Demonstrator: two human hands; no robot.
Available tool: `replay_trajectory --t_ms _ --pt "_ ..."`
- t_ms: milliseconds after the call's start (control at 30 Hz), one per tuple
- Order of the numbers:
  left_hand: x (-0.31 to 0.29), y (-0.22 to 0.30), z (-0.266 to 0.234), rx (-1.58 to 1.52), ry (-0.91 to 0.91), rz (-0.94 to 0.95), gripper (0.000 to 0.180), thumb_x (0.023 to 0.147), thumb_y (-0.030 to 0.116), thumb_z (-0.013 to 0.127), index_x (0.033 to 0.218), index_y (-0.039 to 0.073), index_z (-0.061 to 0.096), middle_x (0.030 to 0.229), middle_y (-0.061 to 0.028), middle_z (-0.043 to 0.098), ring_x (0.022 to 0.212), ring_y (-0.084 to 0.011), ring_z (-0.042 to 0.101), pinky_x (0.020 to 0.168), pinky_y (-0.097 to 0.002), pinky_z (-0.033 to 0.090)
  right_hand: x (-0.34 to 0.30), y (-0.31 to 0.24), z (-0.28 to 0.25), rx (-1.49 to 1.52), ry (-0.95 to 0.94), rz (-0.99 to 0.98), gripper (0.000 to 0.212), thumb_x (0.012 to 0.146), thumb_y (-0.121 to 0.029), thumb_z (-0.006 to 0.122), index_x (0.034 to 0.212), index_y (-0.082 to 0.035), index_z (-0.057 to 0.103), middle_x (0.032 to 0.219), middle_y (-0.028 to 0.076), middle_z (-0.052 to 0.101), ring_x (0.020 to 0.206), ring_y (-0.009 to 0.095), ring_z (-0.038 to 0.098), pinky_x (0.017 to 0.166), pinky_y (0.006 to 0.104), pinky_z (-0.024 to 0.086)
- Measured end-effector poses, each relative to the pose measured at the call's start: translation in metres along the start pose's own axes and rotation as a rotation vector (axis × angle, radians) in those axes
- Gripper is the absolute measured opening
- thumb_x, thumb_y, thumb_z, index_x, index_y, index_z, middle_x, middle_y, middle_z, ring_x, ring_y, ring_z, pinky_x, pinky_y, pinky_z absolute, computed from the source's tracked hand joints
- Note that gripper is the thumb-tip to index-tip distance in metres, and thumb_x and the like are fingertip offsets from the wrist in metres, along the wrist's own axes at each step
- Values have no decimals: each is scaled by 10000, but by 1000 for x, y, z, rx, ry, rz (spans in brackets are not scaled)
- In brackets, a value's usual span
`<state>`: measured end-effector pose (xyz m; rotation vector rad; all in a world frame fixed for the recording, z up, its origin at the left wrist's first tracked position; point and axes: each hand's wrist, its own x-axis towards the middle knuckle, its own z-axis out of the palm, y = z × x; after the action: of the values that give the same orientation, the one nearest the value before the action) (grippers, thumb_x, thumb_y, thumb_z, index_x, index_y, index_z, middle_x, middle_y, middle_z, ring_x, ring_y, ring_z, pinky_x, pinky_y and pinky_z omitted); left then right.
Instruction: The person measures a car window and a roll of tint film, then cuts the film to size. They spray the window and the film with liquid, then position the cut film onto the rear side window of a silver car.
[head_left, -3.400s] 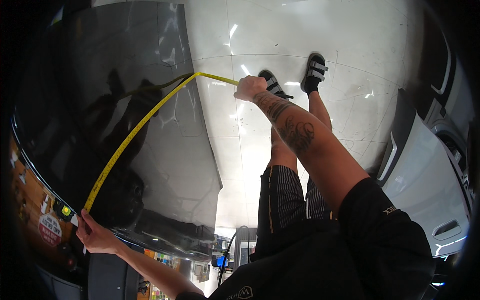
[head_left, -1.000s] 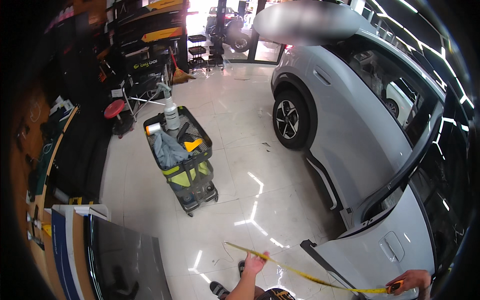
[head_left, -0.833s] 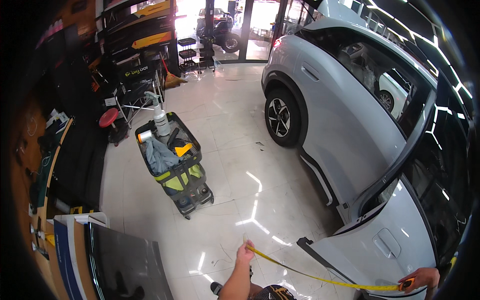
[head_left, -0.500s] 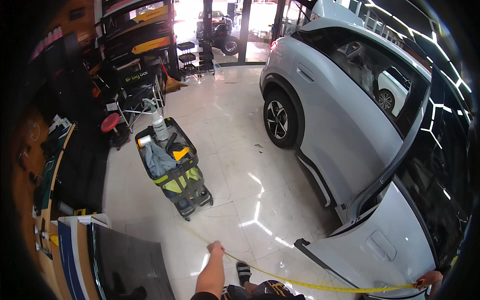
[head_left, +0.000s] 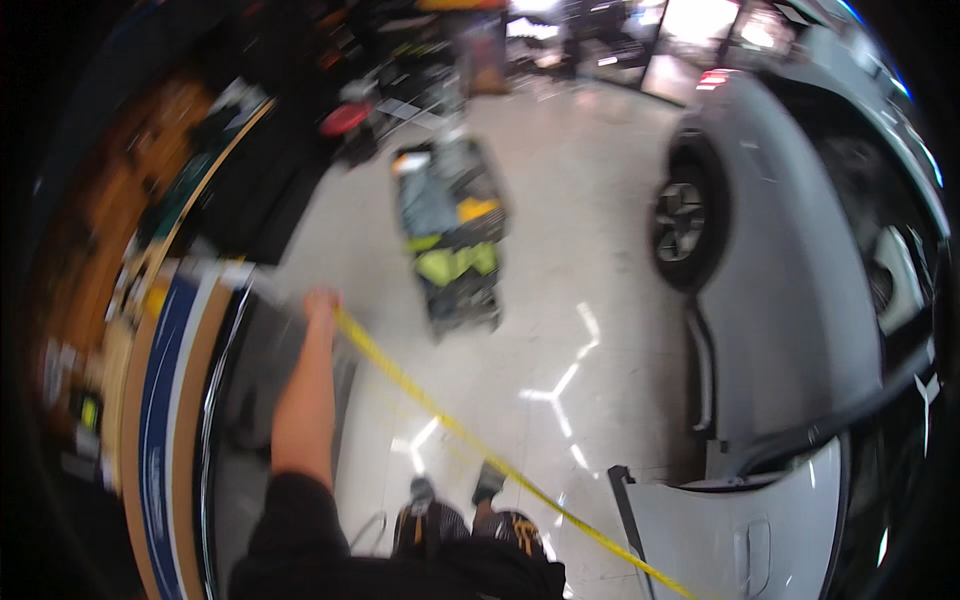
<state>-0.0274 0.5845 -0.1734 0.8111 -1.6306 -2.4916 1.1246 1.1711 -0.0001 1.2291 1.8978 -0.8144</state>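
One hand in frame now: the left [head_left: 320, 302], which looks closed around the yellow tape [head_left: 450, 425], though blur hides the fingers. It was out over the floor [head_left: 570, 230] half a second ago; now it's swung over by the dark panel [head_left: 250, 385]. Right hand's dropped out of view, so can't tell what it's gripping. Tape slants past the car door [head_left: 690, 515] to the bottom edge. My read: it's now strung from panel side to door side.
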Motion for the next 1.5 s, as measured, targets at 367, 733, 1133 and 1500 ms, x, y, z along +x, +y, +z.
replay_trajectory --t_ms 367,733,1133,1500 --pt "-67 341 -194 582 30 601 156 882 123 549 986 14 588 815 -57 619 677 -124 527 611 -206 417 132 -277 148 -191 -381 127 394 658 -254 693 999 -69 626 863 84 631 765 195 594 682 347 476" --pt "-71 191 -446 1574 228 633 239 753 108 675 965 -2 661 722 -130 652 637 -202 642 600 -311 490 261 -600 262 -792 -154 -281 437 698 -472 661 843 -61 678 782 162 652 740 300 647 641 410 506" --pt "-83 142 -431 1780 233 1086 227 782 132 695 939 -32 673 785 -123 598 667 -237 584 569 -345 466 321 -872 510 -500 -311 -359 427 693 -372 620 993 -71 662 1018 126 649 968 276 620 830 387 493" --pt "-79 138 -442 1973 238 1094 267 786 199 706 923 -29 684 706 -104 593 558 -166 535 467 -303 419 323 -939 586 -520 -407 -401 372 764 -254 539 1088 -97 633 1078 89 632 1003 232 613 816 341 501"
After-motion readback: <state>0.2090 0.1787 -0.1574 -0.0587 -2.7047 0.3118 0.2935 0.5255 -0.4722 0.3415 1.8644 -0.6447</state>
